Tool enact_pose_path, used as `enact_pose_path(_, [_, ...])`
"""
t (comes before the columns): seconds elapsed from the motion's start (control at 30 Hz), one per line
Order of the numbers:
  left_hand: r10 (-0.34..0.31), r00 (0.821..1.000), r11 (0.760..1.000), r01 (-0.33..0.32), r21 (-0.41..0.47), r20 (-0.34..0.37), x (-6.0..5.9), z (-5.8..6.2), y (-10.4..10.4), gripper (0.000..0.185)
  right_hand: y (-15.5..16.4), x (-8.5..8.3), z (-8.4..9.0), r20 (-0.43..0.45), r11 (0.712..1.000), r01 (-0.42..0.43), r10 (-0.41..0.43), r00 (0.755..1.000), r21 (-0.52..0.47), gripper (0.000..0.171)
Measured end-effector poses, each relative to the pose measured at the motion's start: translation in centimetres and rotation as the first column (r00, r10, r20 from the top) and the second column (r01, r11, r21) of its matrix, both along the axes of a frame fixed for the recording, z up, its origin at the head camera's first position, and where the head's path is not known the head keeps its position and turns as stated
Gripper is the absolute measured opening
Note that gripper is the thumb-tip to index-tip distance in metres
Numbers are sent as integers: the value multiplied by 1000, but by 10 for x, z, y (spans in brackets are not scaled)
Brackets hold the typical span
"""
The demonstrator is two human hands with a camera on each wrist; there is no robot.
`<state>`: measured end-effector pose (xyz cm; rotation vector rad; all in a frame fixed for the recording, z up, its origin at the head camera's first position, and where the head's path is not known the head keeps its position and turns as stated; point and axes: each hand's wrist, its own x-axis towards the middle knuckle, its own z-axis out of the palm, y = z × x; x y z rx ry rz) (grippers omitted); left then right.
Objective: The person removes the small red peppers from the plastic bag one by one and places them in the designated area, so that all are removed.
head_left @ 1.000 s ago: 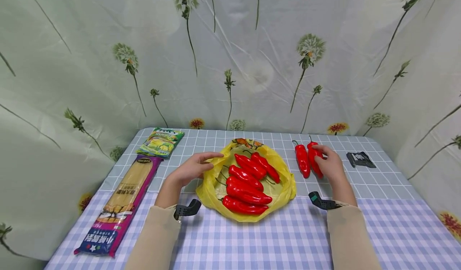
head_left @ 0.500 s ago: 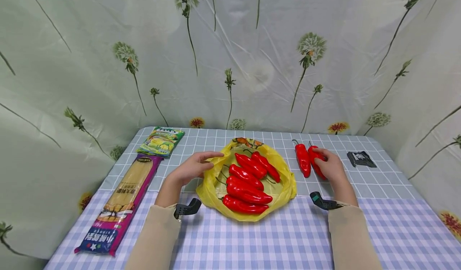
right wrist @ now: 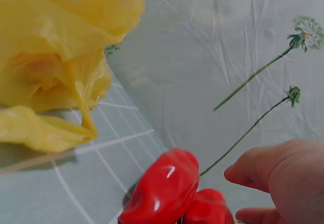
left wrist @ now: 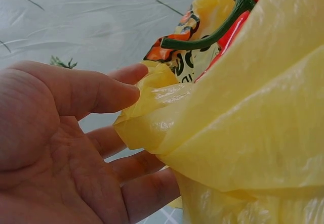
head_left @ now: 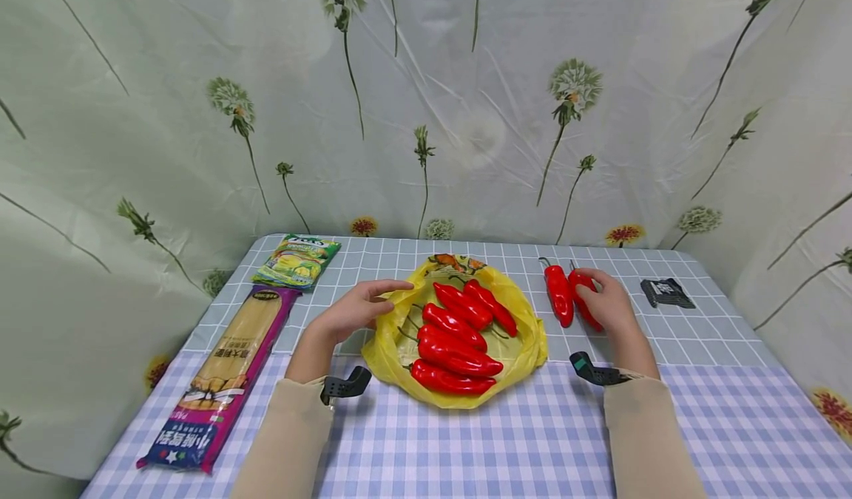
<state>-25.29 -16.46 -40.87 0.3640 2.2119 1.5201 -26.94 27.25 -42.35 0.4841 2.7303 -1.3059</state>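
Note:
A yellow plastic bag point(head_left: 532, 351) lies opened out in mid-table with several glossy red peppers point(head_left: 459, 351) inside it. At its left edge is my left hand point(head_left: 356, 312), thumb and fingers spread and lightly touching the plastic; the left wrist view shows the bag's edge point(left wrist: 152, 128) against the fingers. My right hand point(head_left: 609, 303) reaches over a red pepper point(head_left: 583, 305) on the table, its fingertips overlapping the upper part in the head view. The right wrist view shows its fingers point(right wrist: 253, 168) extended, beside this pepper point(right wrist: 208, 210). Another red pepper point(head_left: 560, 296) lies just to its left.
Along the left side lies a long pasta packet point(head_left: 226, 373), with a green and yellow snack bag point(head_left: 297, 264) at its far end. A small black packet point(head_left: 668, 293) sits at the far right. A floral curtain point(head_left: 479, 114) stands behind the table.
The pepper under my right hand has tilted slightly, its stem end coming down toward the table. My right fingers have shifted a little over it. The left hand stays at the bag.

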Motion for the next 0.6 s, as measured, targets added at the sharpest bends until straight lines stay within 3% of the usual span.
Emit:
enact_pose_path(0.37, [-6,1000,1000,6,0,2,1,1,0,43,-9,6,16,-64,999,39,-41,997,-33,60])
enact_pose_path(0.6, [-11,1000,1000,11,5,-1,1,0,0,44,-15,7,24,-123,1000,-8,6,992,-16,61])
